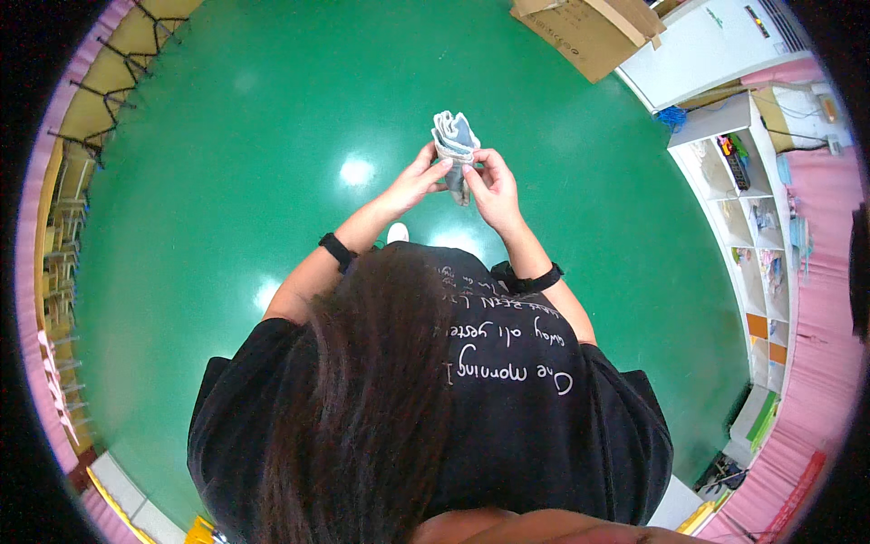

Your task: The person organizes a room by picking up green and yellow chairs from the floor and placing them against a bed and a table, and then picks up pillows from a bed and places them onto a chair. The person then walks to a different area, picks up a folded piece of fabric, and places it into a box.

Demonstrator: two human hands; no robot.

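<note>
1. Folded cloth (456,143): grey and white, bunched in layers, held upright in front of my chest, at about 12 o'clock from my head, well above the green floor (227,181).
2. My left hand (419,179): fingers pinched on the cloth's lower left edge.
3. My right hand (492,186): thumb and fingers clamped on its right side; both hands sat close together, nearly touching.
4. Surroundings: cardboard box (589,27) at 1 o'clock; white shelf unit (748,199) at 3 o'clock.
5. Risk, as I judged it: the loose upper layers could have fanned open or slipped out, since only the lower part was gripped.
</note>
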